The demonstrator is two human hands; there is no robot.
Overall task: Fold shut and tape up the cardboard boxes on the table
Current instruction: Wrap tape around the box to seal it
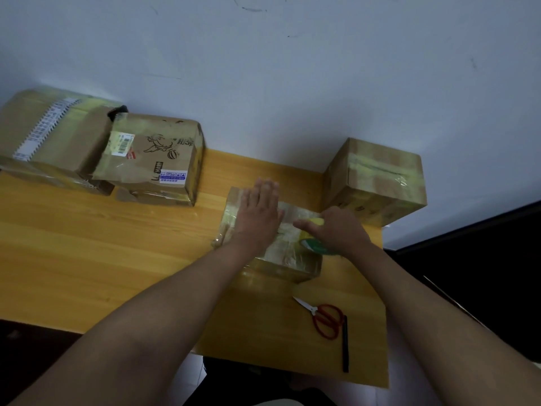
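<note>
A low cardboard box [281, 265] with shiny tape over its top lies in the middle of the wooden table [102, 244]. My left hand [259, 212] presses flat on its top, fingers straight. My right hand [336, 230] grips a roll of yellow-green tape [313, 241] at the box's right side. A taped box [377, 183] stands at the back right. Two more boxes sit at the back left: one with a drawing and labels [155, 159], and a larger one [49, 136] beside it.
Red-handled scissors [325, 317] and a black pen [345, 344] lie on the table in front of the box, near the right edge. A pale wall [263, 68] runs behind the table. Dark floor shows to the right and lower left.
</note>
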